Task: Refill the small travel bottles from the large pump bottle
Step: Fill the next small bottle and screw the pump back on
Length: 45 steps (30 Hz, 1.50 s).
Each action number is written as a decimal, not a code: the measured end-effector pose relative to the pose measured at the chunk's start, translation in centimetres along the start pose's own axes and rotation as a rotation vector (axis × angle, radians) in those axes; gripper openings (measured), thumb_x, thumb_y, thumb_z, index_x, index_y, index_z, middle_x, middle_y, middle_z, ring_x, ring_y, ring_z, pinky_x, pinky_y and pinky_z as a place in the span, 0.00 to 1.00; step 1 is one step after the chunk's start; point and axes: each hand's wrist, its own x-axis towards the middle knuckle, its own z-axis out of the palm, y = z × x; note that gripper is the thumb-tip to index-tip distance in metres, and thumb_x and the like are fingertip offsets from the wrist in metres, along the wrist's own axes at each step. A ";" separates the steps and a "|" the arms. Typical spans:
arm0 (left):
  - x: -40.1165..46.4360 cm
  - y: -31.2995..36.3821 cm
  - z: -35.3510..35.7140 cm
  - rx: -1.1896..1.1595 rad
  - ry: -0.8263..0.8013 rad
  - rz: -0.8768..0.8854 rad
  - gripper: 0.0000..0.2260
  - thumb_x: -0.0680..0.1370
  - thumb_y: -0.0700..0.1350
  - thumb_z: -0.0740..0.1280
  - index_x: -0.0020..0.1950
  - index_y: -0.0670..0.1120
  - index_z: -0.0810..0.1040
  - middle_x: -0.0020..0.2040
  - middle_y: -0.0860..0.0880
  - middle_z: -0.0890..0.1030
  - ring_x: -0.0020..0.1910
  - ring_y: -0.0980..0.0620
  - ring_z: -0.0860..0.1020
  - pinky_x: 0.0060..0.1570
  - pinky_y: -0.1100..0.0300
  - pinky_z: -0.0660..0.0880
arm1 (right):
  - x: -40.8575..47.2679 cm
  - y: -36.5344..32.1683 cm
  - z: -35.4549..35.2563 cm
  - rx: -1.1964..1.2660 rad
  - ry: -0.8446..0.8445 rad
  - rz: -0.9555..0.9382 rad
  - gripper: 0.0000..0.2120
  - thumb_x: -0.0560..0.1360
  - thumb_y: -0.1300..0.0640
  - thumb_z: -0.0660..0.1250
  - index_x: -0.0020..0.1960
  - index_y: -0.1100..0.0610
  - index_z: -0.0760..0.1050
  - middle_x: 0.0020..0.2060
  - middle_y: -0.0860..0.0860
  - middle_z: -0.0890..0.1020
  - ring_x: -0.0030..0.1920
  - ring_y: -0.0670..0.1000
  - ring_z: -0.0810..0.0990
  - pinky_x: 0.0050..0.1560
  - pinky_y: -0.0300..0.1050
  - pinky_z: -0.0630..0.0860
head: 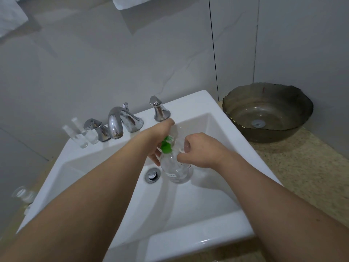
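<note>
Holding: both hands meet over the sink basin [188, 203], working on the large pump bottle [177, 170].
Right hand [200, 151]: fingers curled in, pinching something small and clear at the bottle's shoulder; probably a travel bottle, though the view is too blurred to be sure.
Left hand [160, 138]: reaching across from the left, fingers wrapped at the pump head [166, 145], thumb side hidden; grip closed on the top of the bottle.
Key relation: bottle's long axis tilts, base toward the viewer and drain [152, 174], green pump end away and up toward the taps. The nozzle lies between the two hands, touching or just beside the right hand's pinch. Left hand is nearer the pump; right is nearer the receiving mouth.
Bottle material: clear rigid plastic, rounded body, small printed label, glossy green plastic pump.
Spare travel bottles [81, 137]: slim clear cylinders with pale caps, upright on the sink ledge left of the faucet [118, 122], well apart from the hands.
Faucet: chromed, curved spout, two lever handles.
Sink: white glazed ceramic, square, smooth.
Desk [302, 167]: speckled stone, matte.
Bowl [268, 112]: smoky translucent, scalloped rim, on the desk at right.
</note>
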 end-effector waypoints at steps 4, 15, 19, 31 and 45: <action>-0.2 0.1 -1.0 -0.053 -0.111 -0.047 0.33 0.76 0.69 0.56 0.65 0.42 0.72 0.60 0.39 0.79 0.58 0.30 0.78 0.55 0.27 0.73 | -0.1 -0.1 0.0 -0.014 0.021 -0.015 0.12 0.64 0.42 0.66 0.37 0.49 0.70 0.37 0.44 0.76 0.36 0.45 0.75 0.32 0.43 0.69; 0.2 -0.3 0.5 0.028 0.040 0.018 0.18 0.75 0.49 0.58 0.58 0.42 0.76 0.58 0.39 0.80 0.54 0.33 0.80 0.48 0.29 0.78 | 0.1 0.3 0.2 -0.045 0.004 -0.008 0.13 0.63 0.42 0.66 0.37 0.50 0.70 0.35 0.46 0.76 0.34 0.46 0.75 0.30 0.42 0.67; 0.5 -0.2 1.3 0.057 0.105 0.032 0.20 0.74 0.43 0.53 0.58 0.39 0.78 0.56 0.35 0.81 0.52 0.32 0.80 0.44 0.29 0.79 | 0.1 0.6 0.4 -0.073 -0.010 0.004 0.13 0.65 0.43 0.67 0.37 0.53 0.71 0.34 0.47 0.76 0.33 0.47 0.74 0.29 0.42 0.66; 1.1 -0.2 1.2 -0.002 0.146 0.088 0.19 0.77 0.43 0.53 0.59 0.39 0.77 0.57 0.35 0.80 0.51 0.30 0.80 0.47 0.30 0.79 | 0.5 0.6 0.6 -0.129 0.004 -0.003 0.13 0.65 0.41 0.67 0.36 0.49 0.68 0.35 0.45 0.73 0.33 0.44 0.72 0.29 0.41 0.64; 0.6 0.1 -1.1 -0.040 -0.118 0.012 0.23 0.79 0.58 0.59 0.66 0.45 0.74 0.60 0.41 0.79 0.60 0.34 0.77 0.56 0.26 0.72 | 0.7 0.2 0.3 -0.029 0.068 0.011 0.15 0.64 0.38 0.66 0.38 0.48 0.69 0.37 0.43 0.78 0.37 0.45 0.77 0.37 0.43 0.75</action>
